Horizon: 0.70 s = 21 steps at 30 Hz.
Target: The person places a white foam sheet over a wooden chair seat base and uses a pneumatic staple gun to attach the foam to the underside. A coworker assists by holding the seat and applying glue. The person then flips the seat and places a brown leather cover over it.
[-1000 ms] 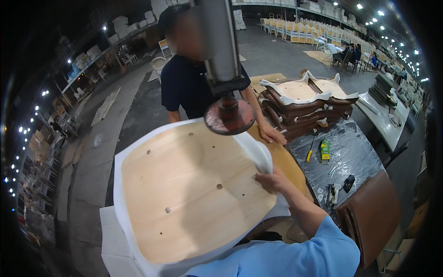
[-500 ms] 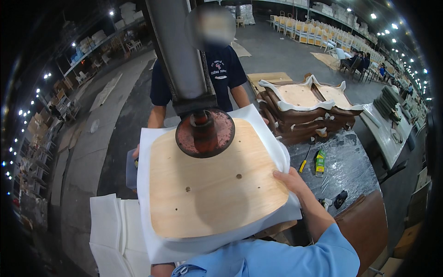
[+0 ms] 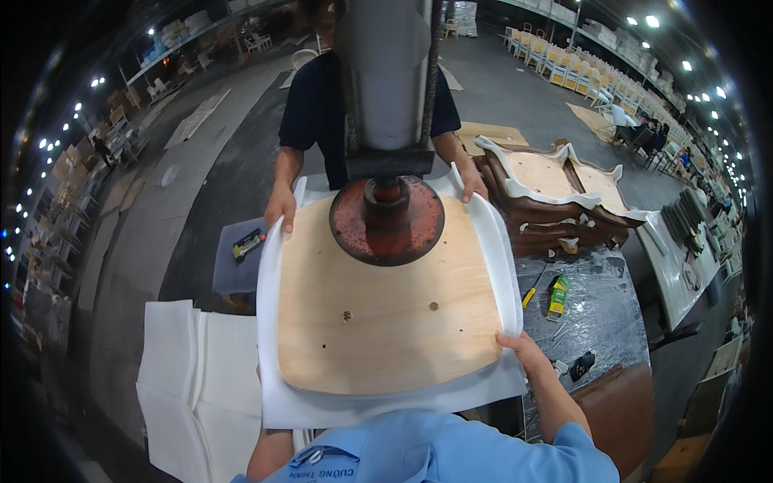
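Note:
A pale plywood seat panel (image 3: pixel 390 346) with a few drilled holes lies on a white foam sheet (image 3: pixel 322 412) that sticks out around it. My right hand (image 3: pixel 522 352) is closed on the right edge, thumb on the plywood and fingers around the foam. My left forearm (image 3: pixel 274 453) comes up at the lower left; the foam hides that hand and its fingers. Over the panel's far part is a round, worn red press disc (image 3: pixel 386 245) on a thick grey column (image 3: pixel 388 88). Across from me a co-worker's hands (image 3: pixel 282 206) hold the foam's upturned far sides.
White foam sheets (image 3: pixel 173 378) are stacked at left, beside a grey-blue surface with a utility knife (image 3: pixel 248 244). On the plastic-wrapped table (image 3: pixel 600 298) at right lie a yellow screwdriver (image 3: pixel 529 296) and a green box (image 3: pixel 557 296). Brown upholstered seats (image 3: pixel 555 209) are piled behind.
The panel and foam have turned straighter under the disc and shifted slightly right. The co-worker's hands have come up onto the foam's far sides, which now curl upward. My right hand keeps its grip.

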### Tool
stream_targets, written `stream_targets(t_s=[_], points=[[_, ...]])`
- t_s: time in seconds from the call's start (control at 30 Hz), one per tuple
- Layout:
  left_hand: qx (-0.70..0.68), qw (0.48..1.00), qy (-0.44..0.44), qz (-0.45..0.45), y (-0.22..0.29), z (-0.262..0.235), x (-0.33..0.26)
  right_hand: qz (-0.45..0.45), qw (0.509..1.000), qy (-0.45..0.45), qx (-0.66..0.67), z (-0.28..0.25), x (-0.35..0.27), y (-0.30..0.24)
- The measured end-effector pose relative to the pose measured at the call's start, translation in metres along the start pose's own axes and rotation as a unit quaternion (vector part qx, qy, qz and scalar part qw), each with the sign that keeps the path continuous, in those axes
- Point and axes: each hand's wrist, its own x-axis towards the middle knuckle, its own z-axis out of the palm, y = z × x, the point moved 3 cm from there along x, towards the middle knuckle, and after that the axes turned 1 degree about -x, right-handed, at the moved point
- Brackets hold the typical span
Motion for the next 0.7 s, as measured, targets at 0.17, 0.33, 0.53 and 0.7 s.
stream_targets(t_s=[0.17,0.33,0.53,0.7], points=[[0.030,0.998,0.030,-0.048,-0.031,-0.017,0.002,-0.021,0.997,0.041,-0.056,-0.004,0.002,0.013],[0.175,0.977,0.118,-0.041,-0.051,-0.049,0.004,-0.050,0.995,0.043,-0.075,0.005,0.022,0.025],[0.287,0.923,0.257,-0.015,-0.071,-0.049,0.001,-0.055,0.990,0.073,-0.111,-0.002,0.026,0.028],[0.534,0.803,0.257,0.062,-0.064,-0.064,-0.009,-0.027,0.983,0.087,-0.161,0.007,0.034,0.027]])
